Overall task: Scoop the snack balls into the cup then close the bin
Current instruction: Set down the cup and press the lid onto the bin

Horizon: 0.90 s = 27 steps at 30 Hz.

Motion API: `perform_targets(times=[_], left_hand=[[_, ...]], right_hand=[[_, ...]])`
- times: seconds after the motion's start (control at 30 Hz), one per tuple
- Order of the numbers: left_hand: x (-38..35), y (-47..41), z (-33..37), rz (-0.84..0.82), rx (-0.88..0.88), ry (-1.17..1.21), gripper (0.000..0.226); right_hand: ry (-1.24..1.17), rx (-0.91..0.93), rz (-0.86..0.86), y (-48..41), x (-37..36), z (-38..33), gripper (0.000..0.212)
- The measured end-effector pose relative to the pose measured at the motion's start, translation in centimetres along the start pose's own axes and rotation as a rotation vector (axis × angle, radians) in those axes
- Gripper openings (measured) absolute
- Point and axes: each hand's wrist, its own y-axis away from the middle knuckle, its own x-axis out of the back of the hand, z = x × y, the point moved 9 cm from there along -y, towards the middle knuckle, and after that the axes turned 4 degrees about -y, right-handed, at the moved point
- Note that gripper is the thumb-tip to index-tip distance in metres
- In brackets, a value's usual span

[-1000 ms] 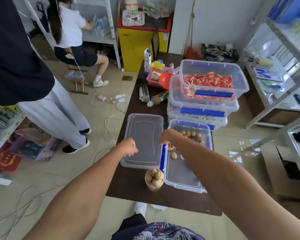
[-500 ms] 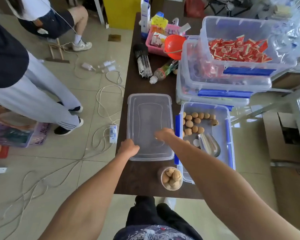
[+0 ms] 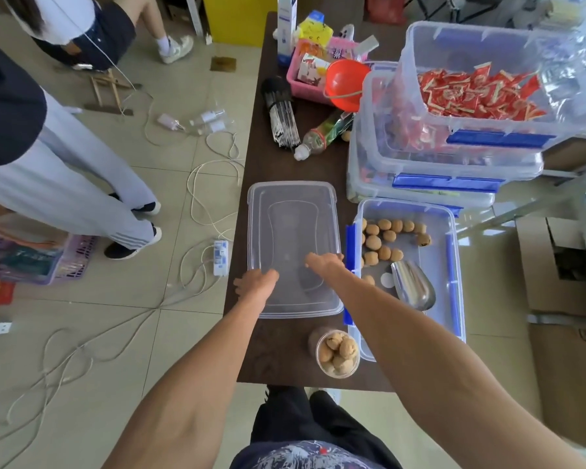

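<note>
A clear plastic lid lies flat on the dark table, left of the open clear bin with blue clips. Several tan snack balls sit at the bin's far end, and a metal scoop lies inside it. A small clear cup filled with snack balls stands near the table's front edge, against the bin's near left corner. My left hand curls over the lid's near left edge. My right hand grips the lid's right edge, beside the bin's blue clip.
Stacked clear bins with red packets stand behind the open bin. A lying bottle, a black bundle, an orange bowl and a pink basket crowd the far table. Cables and a person's legs are at left.
My right hand left the bin, where the scoop now lies, and moved onto the lid. My left hand came to the lid's left edge. The view tilted downward.
</note>
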Motion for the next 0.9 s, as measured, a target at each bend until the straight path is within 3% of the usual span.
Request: perform_targets(times=[0.13,0.33,0.43,0.53,0.63,0.8,0.9], left_hand=[[0.9,-0.5,-1.1,0.000,0.028,0.049,0.065],[3.1,-2.4,-3.1,0.070,0.071,0.200,0.065],[4.4,-2.7,-4.1,0.139,0.071,0.305,0.071],[5.8,1.1,-2.8,0.178,-0.025,0.353,0.051],[6.3,4.3,-1.3,0.240,-0.131,0.415,0.050],[6.3,8.3,-1.1,0.295,-0.247,0.509,0.049],[5.8,9.3,-2.2,0.253,-0.252,0.568,0.052]], right_hand=[[-0.065,0.031,-0.032,0.2,0.2,-0.2,0.103],[-0.173,0.154,-0.050,1.1,0.8,-0.9,0.068],[-0.214,0.152,0.006,2.2,1.6,-0.9,0.076],[-0.218,0.151,0.103,3.3,3.0,-1.0,0.079],[-0.179,0.151,0.195,4.9,4.4,-1.2,0.073],[-0.161,0.291,0.246,7.9,6.2,-0.9,0.088],[-0.137,0.383,0.375,10.2,8.3,-0.2,0.076]])
